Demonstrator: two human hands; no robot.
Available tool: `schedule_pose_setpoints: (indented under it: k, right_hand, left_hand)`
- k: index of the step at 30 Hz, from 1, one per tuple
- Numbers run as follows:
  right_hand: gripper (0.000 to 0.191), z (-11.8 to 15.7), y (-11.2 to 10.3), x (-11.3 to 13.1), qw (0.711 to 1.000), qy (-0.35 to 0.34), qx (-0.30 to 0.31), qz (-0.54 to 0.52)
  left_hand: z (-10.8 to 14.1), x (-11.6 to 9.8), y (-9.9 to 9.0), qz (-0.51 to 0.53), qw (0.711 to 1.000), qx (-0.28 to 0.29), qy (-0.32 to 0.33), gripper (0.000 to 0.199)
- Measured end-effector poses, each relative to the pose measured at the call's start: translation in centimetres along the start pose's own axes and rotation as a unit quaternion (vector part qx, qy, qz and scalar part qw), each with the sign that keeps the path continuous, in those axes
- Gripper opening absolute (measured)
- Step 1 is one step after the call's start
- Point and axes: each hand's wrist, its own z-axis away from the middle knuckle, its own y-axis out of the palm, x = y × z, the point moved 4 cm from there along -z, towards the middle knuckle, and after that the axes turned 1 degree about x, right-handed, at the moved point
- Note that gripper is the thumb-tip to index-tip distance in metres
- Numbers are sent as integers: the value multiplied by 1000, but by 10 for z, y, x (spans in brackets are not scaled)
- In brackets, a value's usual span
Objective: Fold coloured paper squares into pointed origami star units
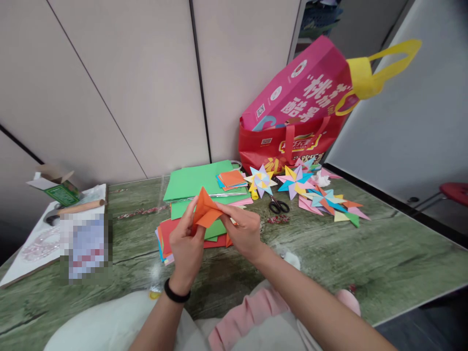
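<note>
So, both hands are closing narrowly on one orange folded paper (206, 212), holding it up over the paper piles near the middle of the counter (135, 265). Left hand (187, 239) is pinching the left side between thumb and fingers; right hand (243, 229) is gripping the right corner the same way. The two-sided hold is probably keeping the creases lined up while leaving the peak free. Paper is looking thin, matte and crisp, rising to a sharp point with flaps angling below.

Behind it, green sheets (193, 180) are lying flat, with a small-square stack (233, 179) sitting on their right end, orange on top, likely for easy reach. Red sheets (167, 235) are fanning out by the left hand, blue and lilac edges showing.

Scissors (279, 207) are lying to the right, black loops facing the wearer, presumably handy for grabbing. Beyond them, a pinwheel star (262, 181) and a broader star (295, 181) are resting side by side, spiky, multicolour, apparently parked off the work spot. Red bag (261, 150) is standing behind, supporting a tilted pink box (292, 80).
</note>
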Motion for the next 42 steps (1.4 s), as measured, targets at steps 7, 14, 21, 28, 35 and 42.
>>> schedule_pose_setpoints:
  k: [7,14,21,28,35,42]
  right_hand:
    - [23,-3,0,2,999,-28,-9,-33]
    - [18,-1,1,-1,999,3,-6,-47]
    - [19,0,1,-5,999,17,-8,-36]
    - [23,-2,-1,-12,999,45,-14,-15]
    - [21,0,6,-14,998,13,56,0]
    - [19,2,11,-14,995,7,94,-5]
  left_hand:
    - [-1,-1,0,7,1000,-16,14,48]
    - [-2,6,1,31,999,-13,-2,38]
    - [-2,5,2,16,1000,8,-2,37]
    - [-9,-4,-2,28,995,90,19,35]
    - [-14,2,-6,55,996,47,-47,31]
    - [-14,6,-7,46,997,40,-42,21]
